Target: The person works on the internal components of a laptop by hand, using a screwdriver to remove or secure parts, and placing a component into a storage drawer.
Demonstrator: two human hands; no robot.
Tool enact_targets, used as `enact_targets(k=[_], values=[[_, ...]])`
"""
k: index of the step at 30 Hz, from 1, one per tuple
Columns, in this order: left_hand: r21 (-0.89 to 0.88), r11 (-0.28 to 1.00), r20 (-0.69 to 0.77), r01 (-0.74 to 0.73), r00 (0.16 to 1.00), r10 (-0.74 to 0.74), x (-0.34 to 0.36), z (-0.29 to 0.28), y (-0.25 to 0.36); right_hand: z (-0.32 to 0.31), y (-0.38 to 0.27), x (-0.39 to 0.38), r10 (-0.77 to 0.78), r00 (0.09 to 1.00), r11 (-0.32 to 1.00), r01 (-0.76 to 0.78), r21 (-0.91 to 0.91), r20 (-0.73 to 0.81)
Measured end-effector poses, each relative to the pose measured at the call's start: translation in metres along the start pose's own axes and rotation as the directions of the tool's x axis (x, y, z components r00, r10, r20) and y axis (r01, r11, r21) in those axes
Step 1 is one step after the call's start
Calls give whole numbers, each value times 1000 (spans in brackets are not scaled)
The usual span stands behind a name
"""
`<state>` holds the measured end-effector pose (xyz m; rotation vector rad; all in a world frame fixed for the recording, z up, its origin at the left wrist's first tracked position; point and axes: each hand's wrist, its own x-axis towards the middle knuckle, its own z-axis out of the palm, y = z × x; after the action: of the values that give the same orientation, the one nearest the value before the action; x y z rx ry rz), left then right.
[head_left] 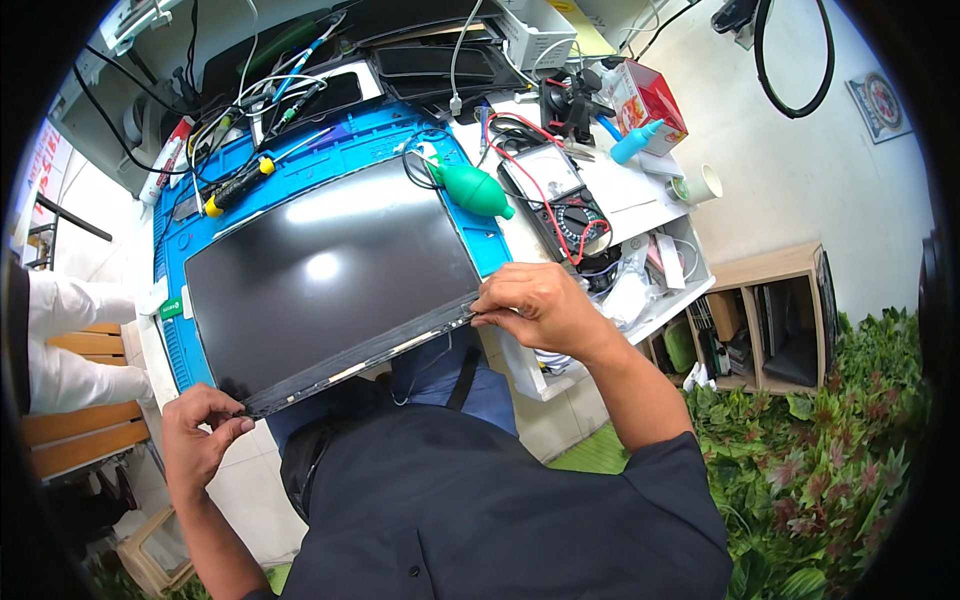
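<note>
A dark laptop screen panel (325, 285) lies on the blue repair mat (487, 247), its exposed bottom strip at the mat's front edge, near my body. My left hand (210, 430) pinches the panel's lower left corner, fingers curled. My right hand (520, 305) grips the lower right corner between thumb and fingers. A thin cable hangs below the strip. Just beyond the panel's top right sit a green air blower (475, 190) and a black cable loop. A yellow-black screwdriver (240, 185) lies above its top left.
A multimeter (565, 215) with red and black leads, boxes (645, 105), a blue bottle (635, 142) and tangled tools crowd the bench. An open drawer (655, 330) juts right, near wooden shelving (760, 260) and leafy plants (840, 470). A person in white trousers (80, 305) is at left.
</note>
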<state>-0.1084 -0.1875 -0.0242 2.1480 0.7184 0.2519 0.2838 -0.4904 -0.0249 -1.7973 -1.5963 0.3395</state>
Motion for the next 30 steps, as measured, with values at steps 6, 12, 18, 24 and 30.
enact_targets(k=[6,12,18,24,30], values=[[85,991,-27,-102,994,105,-2,2,5,9,0,-9,-67,993,997,62,-50,-99],[-29,996,-20,-86,996,86,-5,-2,-8,2,2,-16,-18,996,1000,16,-23,-89],[-140,987,-18,-78,997,77,2,-29,-24,-7,-1,-18,214,951,977,-205,63,-224],[-142,988,-204,-58,979,28,18,-45,-22,-15,-12,9,149,925,988,-150,25,-351],[-244,955,-170,167,962,-212,36,-44,8,-9,-10,57,-82,950,877,-75,-475,-302]])
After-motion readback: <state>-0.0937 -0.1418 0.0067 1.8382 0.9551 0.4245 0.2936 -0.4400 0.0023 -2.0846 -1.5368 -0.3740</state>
